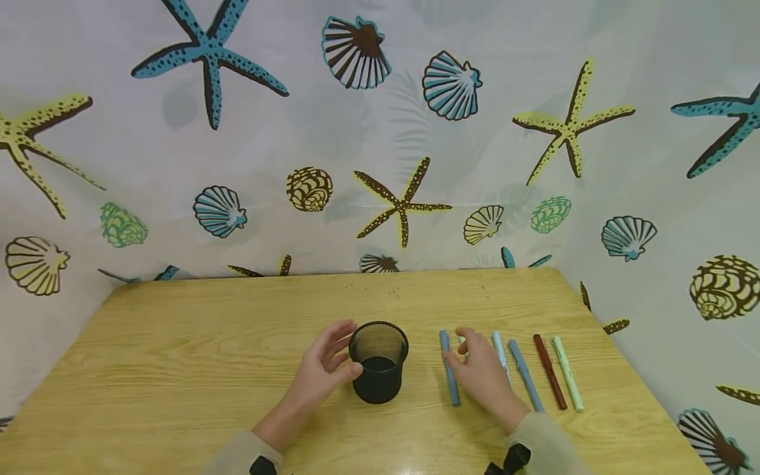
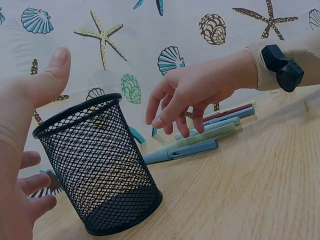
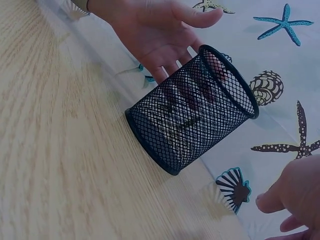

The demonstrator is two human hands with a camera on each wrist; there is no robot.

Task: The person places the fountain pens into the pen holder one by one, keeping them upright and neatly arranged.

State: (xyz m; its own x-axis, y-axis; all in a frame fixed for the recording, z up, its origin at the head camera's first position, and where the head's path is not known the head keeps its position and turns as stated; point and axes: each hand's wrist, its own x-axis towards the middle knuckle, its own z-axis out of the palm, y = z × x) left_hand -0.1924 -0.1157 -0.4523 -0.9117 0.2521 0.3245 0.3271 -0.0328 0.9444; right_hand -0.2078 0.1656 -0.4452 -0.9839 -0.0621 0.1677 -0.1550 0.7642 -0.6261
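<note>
A black mesh pen cup (image 1: 380,386) stands upright on the wooden table. Beside its left side is my left hand (image 1: 320,369), thumb and fingers spread and relaxed; in the left wrist view a gap shows between thumb and rim. My right hand (image 1: 483,376) hovers over the row of pens with loosely bent fingers and nothing visible between them. Nearest its thumb lies a blue pen (image 1: 454,389). A pale green pen (image 2: 220,131) lies behind that one, mostly hidden by the hand in the head view. The right wrist view shows the cup's mesh side (image 3: 185,115).
Right of my right hand lie a light blue pen (image 1: 501,349), another blue pen (image 1: 526,376), a dark red pen (image 1: 550,373) and a light green pen (image 1: 568,373). A cloth with shells and starfish (image 1: 255,145) hangs behind the wooden table (image 1: 196,349) and along its sides.
</note>
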